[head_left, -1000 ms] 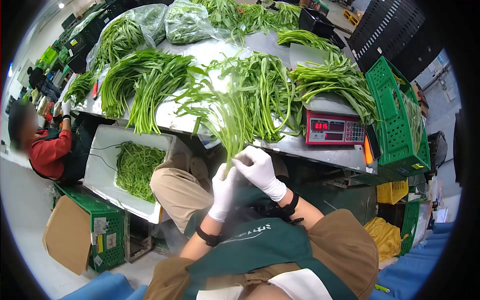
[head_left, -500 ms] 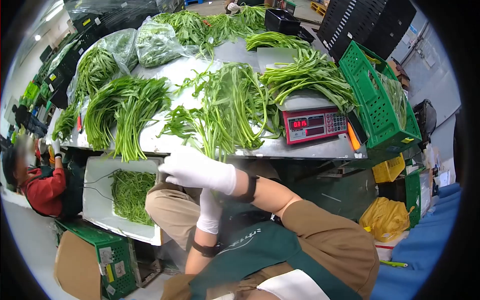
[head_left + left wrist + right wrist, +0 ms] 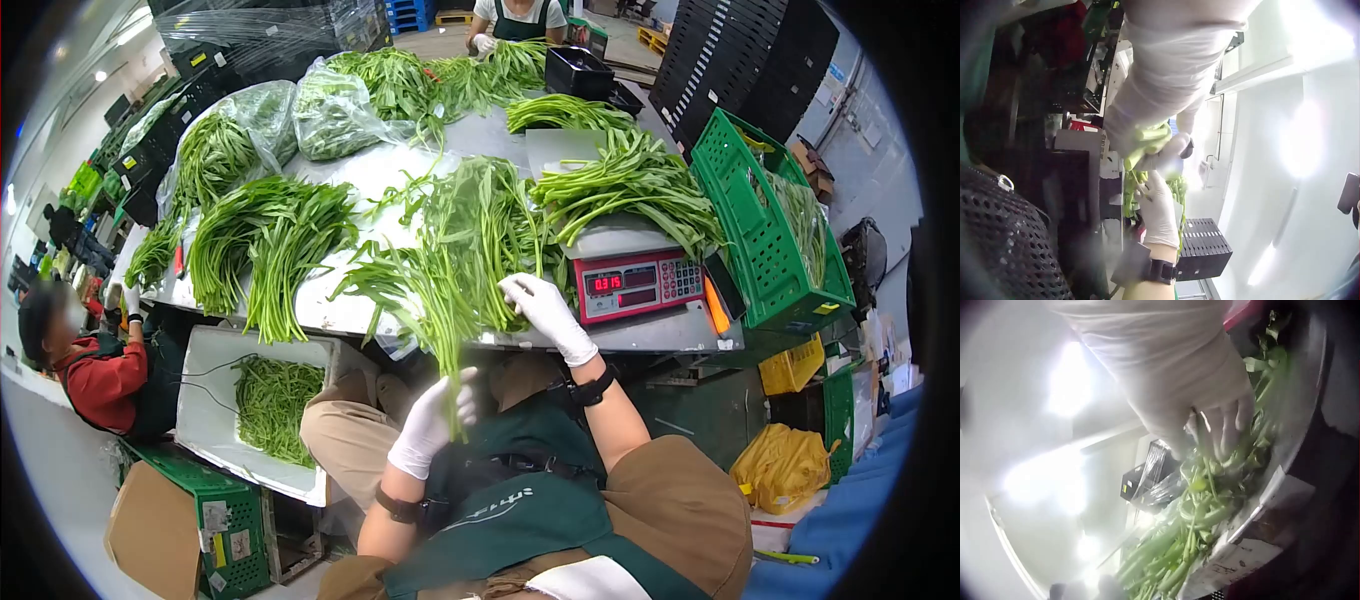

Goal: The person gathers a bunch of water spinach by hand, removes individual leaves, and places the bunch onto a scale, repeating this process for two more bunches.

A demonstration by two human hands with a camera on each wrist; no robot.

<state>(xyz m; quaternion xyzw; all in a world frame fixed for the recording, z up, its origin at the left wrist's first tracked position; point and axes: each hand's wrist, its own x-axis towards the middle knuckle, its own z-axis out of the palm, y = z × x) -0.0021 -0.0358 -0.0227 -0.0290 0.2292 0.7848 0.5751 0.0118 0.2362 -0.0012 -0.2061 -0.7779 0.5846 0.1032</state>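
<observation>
My white-gloved left hand (image 3: pixel 435 420) grips the lower stems of a bunch of water spinach (image 3: pixel 440 290). Its leaves fan out toward the table, and the cut ends show beside the fingers in the left wrist view. My gloved right hand (image 3: pixel 545 315) is at the near edge of a loose pile of water spinach (image 3: pixel 490 240) on the table. In the right wrist view its bent fingers (image 3: pixel 1229 425) reach down among the stems (image 3: pixel 1197 512), with a thin stem between thumb and forefinger.
A red scale (image 3: pixel 640 285) reading 0.315 bears more water spinach. Beside it stands a green crate (image 3: pixel 770 220). Sorted bundles (image 3: pixel 270 250) lie left on the metal table, with filled plastic bags behind. A white foam box (image 3: pixel 205 380) holds trimmings. Two workers are near the table.
My right hand left the bunch, swung left across my left hand, then moved right to the loose pile. The left hand kept its grip on the bunch. The scale reading is unchanged.
</observation>
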